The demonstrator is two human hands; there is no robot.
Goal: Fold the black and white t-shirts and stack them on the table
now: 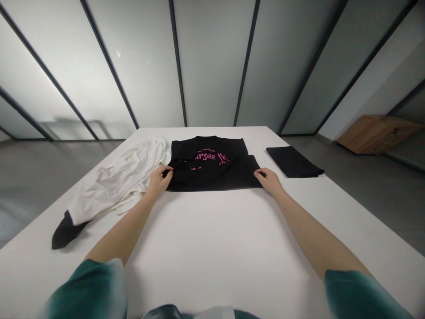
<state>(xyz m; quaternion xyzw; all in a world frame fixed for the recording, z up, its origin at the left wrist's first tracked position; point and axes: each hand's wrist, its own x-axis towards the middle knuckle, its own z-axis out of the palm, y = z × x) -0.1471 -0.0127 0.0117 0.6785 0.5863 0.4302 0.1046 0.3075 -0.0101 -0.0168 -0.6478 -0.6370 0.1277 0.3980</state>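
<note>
A black T-shirt with a pink printed slogan lies flat and partly folded on the white table. My left hand grips the shirt's left edge, and my right hand pinches its right edge. To the left of the shirt lies a crumpled white garment, close to my left hand. A black cloth sticks out from under the white garment's lower end. A neatly folded black garment sits to the right of my right hand, not touching it.
The white table ends at a far edge, with side edges running towards me on both sides. Behind it stands a wall of frosted glass panels in dark frames. Grey floor lies on both sides, and a low wooden box stands at the right.
</note>
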